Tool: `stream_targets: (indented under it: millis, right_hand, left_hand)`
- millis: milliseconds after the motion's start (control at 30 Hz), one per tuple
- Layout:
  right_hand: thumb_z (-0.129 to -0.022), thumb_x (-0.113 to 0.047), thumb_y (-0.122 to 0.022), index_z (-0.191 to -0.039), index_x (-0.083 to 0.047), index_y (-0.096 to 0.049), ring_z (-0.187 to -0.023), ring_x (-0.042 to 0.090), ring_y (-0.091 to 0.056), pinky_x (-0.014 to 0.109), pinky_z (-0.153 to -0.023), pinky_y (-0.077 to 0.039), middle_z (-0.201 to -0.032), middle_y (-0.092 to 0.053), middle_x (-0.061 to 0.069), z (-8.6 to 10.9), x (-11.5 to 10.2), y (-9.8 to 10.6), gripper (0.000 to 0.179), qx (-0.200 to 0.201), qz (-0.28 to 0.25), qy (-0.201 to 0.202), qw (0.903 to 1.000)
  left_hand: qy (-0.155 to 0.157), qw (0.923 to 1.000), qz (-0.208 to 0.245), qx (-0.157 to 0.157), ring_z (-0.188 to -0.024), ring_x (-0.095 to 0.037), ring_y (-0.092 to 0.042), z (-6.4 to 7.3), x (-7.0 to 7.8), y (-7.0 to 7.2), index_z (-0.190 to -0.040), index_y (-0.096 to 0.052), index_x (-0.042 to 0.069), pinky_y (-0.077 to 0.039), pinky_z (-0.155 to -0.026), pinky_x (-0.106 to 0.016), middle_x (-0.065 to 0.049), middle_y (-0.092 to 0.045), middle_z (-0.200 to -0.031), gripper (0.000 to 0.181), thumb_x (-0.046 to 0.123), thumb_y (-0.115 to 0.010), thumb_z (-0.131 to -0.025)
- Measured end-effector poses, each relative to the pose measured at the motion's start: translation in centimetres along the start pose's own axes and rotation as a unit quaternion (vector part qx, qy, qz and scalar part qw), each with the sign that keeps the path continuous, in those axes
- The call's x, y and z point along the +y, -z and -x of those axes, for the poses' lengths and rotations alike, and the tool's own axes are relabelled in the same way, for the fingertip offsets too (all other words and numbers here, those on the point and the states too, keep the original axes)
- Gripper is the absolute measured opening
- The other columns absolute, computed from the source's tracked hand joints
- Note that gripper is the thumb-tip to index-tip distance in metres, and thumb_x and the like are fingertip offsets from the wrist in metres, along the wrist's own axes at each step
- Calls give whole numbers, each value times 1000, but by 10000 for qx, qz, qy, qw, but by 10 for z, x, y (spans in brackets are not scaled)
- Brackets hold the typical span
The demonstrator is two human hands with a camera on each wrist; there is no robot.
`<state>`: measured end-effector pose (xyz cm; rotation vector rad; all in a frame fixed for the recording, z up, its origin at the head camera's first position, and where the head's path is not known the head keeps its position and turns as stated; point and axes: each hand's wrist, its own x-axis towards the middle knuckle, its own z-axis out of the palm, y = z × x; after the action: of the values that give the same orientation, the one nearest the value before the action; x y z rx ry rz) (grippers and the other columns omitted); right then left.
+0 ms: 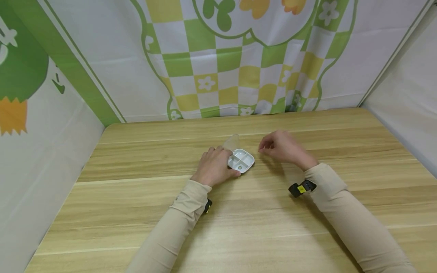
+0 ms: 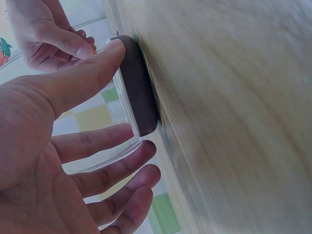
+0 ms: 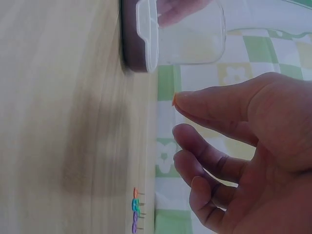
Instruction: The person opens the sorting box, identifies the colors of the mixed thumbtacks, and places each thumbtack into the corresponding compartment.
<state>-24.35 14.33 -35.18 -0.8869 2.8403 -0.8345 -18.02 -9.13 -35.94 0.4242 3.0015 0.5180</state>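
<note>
The right hand [image 1: 281, 147] pinches a tiny orange piece [image 3: 174, 100] just beside the open white four-compartment box [image 1: 241, 160]; the left hand [image 1: 214, 166] grips that box; small coloured pins [image 3: 135, 205] stand on the pale wooden desk [image 1: 256, 227].

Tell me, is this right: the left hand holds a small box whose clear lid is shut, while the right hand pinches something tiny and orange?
The clear lid is open, not shut: the head view shows it raised, with the compartments of the small box uncovered. Otherwise, yes: the left hand holds the box, and the right hand pinches something tiny and orange.
</note>
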Motion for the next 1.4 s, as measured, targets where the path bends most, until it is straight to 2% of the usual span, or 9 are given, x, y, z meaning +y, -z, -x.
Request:
stream_targets:
  millis: [533,767,1200,1400]
  right_hand:
    - [-89,-5,-74,-87,-11,-78,-73,16,-61,35,-68,-49,-79,-72,-3,-2,-11,-11,7,-126,-56,130,9998]
    - [-89,-8,-76,-89,-12,-79,-71,14,-60,33,-64,-48,-80,-71,-3,-2,-18,-15,5,-191,-80,64,9998]
    - [-88,-10,-76,-89,-13,-79,-71,15,-59,34,-65,-47,-78,-66,-3,-2,-21,-31,5,-46,48,-61,10000]
    - [-90,-12,-76,-89,-13,-79,-71,14,-59,35,-65,-48,-78,-66,-2,-1,-23,-35,4,75,113,45,9999]
  left_hand:
    - [15,10000,19,-26,-100,-28,-54,-1,0,0,-120,-70,5,-43,-87,-44,-7,-65,-112,56,40,-87,-79]
    - [59,9999,57,-73,-101,-27,-53,-1,0,0,-121,-70,5,-42,-89,-43,-7,-65,-113,58,40,-87,-79]
    - [31,10000,-5,-67,-103,-28,-54,0,0,0,-122,-69,5,-44,-90,-44,-8,-65,-115,58,42,-86,-80]
    - [46,9999,13,-103,-103,-28,-54,0,-1,0,-122,-69,5,-44,-91,-44,-9,-65,-116,58,42,-86,-81]
